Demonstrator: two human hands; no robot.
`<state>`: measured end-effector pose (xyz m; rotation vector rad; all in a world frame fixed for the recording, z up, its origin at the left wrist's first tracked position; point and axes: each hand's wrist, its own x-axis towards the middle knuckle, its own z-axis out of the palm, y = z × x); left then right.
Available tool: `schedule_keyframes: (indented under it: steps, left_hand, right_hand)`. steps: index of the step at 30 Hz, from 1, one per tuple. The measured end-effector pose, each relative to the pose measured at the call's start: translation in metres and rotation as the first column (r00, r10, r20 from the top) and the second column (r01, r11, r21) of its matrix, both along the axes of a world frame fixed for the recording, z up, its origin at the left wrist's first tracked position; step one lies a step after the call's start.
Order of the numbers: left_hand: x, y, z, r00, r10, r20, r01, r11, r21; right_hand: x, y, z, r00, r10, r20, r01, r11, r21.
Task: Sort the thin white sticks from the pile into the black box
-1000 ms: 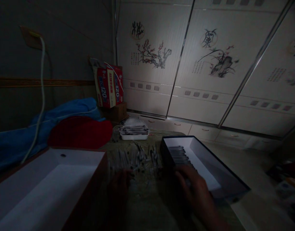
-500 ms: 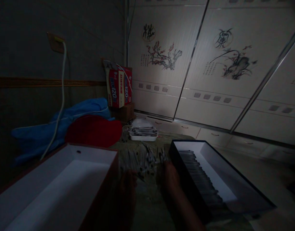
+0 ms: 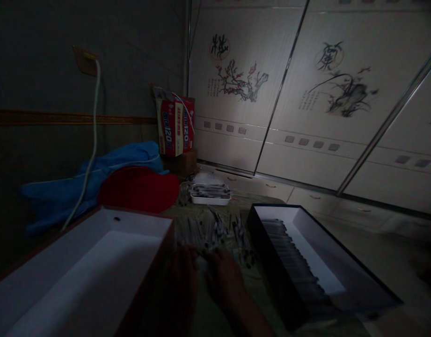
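Low in the middle of the dim head view, my two hands are close together over the table. My left hand (image 3: 185, 264) is closed, and a thin dark pen (image 3: 202, 254) appears to stick out from its fingertips to the right. Curled fingers of my right hand (image 3: 225, 271) meet the other end of that pen; their tips are partly hidden. Just beyond lies a loose pile of slim pens (image 3: 215, 227) with pale barrels and dark ends. A smaller group of pens (image 3: 240, 234) lies to its right, beside the black box.
An open red-edged box (image 3: 141, 227) with a white inside stands left. On the right, a black box (image 3: 271, 262) holds a long row of pens. Behind are a white tray (image 3: 211, 201) of pens, red cloth (image 3: 138, 189), blue cloth (image 3: 131, 157) and a red carton (image 3: 175, 124).
My right hand has moved left from the small pen group beside the black box to my left hand, uncovering that group. My left hand has stayed nearly in place.
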<state>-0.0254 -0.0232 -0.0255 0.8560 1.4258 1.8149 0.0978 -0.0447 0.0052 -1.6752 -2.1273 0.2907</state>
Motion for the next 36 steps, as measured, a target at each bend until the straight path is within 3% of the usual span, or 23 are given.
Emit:
schedule_keyframes:
  steps: [9,12,15,20,23,25,27,29,36]
  left_hand:
    - [0.002,-0.002,0.01,0.985,-0.049,-0.166,0.036,0.996,-0.081]
    - [0.005,-0.004,0.012,0.972,-0.114,-0.207,0.087,0.987,-0.137]
    - [0.013,-0.003,0.016,0.956,-0.202,-0.212,0.17,0.972,-0.162]
    - [0.028,-0.001,0.017,0.891,-0.45,-0.058,0.433,0.881,-0.188]
    - [0.029,0.001,0.017,0.883,-0.467,-0.038,0.458,0.877,-0.145]
    - [0.026,0.001,0.019,0.914,-0.399,-0.074,0.387,0.912,-0.134]
    - [0.022,0.0,0.022,0.942,-0.319,-0.105,0.305,0.943,-0.131]
    - [0.019,0.0,0.024,0.956,-0.262,-0.129,0.246,0.961,-0.127]
    - [0.018,-0.001,0.02,0.963,-0.211,-0.17,0.191,0.973,-0.127]
  right_hand:
    - [0.02,0.0,-0.014,0.984,-0.104,-0.144,0.112,0.993,0.044]
    - [0.026,0.0,-0.02,0.951,-0.12,-0.285,0.154,0.983,0.101]
    - [0.031,0.002,-0.024,0.876,-0.112,-0.47,0.206,0.966,0.154]
    - [0.027,0.001,-0.026,0.828,-0.044,-0.56,0.154,0.976,0.151]
    - [0.025,-0.002,-0.024,0.805,0.011,-0.593,0.084,0.988,0.132]
    - [0.03,-0.001,-0.019,0.85,-0.047,-0.525,0.131,0.984,0.124]
    - [0.039,0.004,-0.012,0.915,-0.2,-0.35,0.248,0.964,0.097]
    - [0.051,0.014,-0.005,0.929,-0.333,-0.163,0.347,0.935,0.068]
    - [0.058,0.055,0.006,0.91,-0.406,0.081,0.409,0.912,-0.019]
